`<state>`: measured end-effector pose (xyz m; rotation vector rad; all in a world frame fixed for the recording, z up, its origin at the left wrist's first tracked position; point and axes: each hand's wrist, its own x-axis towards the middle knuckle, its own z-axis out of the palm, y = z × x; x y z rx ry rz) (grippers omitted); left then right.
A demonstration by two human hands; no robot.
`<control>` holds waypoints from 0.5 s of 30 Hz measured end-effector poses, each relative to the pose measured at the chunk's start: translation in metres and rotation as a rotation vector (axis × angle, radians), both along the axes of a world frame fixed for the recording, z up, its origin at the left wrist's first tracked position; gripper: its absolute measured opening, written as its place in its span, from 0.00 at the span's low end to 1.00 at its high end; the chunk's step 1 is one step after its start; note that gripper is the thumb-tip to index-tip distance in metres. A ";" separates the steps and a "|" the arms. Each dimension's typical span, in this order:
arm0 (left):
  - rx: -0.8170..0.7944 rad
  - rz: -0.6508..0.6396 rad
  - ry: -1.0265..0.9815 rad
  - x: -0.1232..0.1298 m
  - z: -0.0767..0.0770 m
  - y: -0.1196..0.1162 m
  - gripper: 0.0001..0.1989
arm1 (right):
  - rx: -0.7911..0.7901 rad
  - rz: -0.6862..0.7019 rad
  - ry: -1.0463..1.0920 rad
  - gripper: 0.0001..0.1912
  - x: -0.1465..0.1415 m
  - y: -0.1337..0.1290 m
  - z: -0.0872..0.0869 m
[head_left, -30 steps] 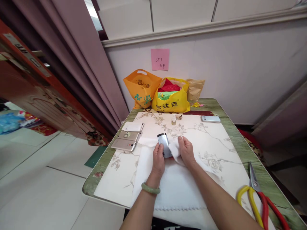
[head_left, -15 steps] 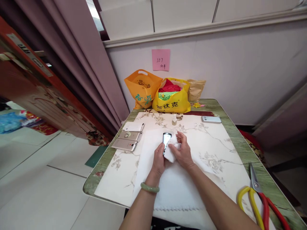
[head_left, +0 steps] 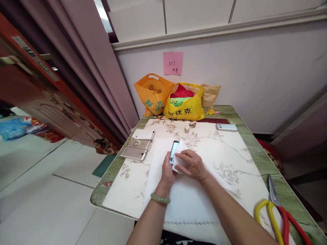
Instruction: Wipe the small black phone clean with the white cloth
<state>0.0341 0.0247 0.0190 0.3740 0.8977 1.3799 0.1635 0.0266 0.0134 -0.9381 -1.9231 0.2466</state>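
Observation:
A smartphone (head_left: 174,148) with a lit screen is gripped in my left hand (head_left: 167,173), its top end pointing away from me. A jade-green bangle (head_left: 160,198) circles the left wrist. My right hand (head_left: 193,165) holds a small white cloth (head_left: 181,146) over the right part of the phone, fingers bent and pressing on it. The cloth hides part of the screen. Both hands are above a larger white cloth (head_left: 189,202) spread at the front of the table.
Several phones (head_left: 134,153) lie at the left, and a silver phone (head_left: 227,127) at the back right. A small bottle (head_left: 187,127) stands beyond my hands. Scissors (head_left: 274,199) rest at the right edge. Orange (head_left: 153,95) and yellow bags (head_left: 184,110) stand against the wall.
My right hand has moved over the phone, its fingers now laid across the small cloth on the screen. The phone has turned and tilted slightly in my left hand.

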 end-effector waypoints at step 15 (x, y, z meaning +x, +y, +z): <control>0.151 -0.267 0.442 0.000 0.001 -0.009 0.22 | -0.065 -0.301 0.142 0.08 0.002 0.005 -0.002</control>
